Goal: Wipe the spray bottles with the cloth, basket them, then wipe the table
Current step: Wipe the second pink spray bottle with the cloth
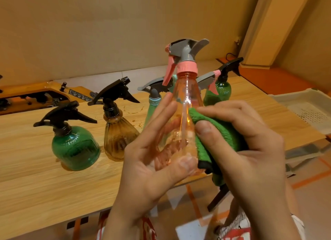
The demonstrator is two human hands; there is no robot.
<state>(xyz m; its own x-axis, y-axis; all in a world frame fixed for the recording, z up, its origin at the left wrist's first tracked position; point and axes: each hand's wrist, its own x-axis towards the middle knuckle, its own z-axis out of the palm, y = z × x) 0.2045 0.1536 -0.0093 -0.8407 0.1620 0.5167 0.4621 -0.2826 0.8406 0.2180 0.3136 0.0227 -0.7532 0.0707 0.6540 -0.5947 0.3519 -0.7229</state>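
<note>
My left hand (154,161) grips a clear pink spray bottle (186,103) with a grey and pink trigger head, upright above the table's front edge. My right hand (245,141) holds a folded green cloth (220,137) and presses it against the bottle's right side. On the wooden table (44,186) stand a round green bottle (75,146) and an amber bottle (118,141), both with black triggers. Behind the held bottle are a teal bottle (152,103), another pink-trigger bottle (209,89), mostly hidden, and a green bottle (223,89).
A pale plastic basket (304,103) sits at the table's right end. A wooden object with black fittings (35,96) lies at the back left. A wall runs behind the table, and orange tape lines mark the floor (308,179) at lower right.
</note>
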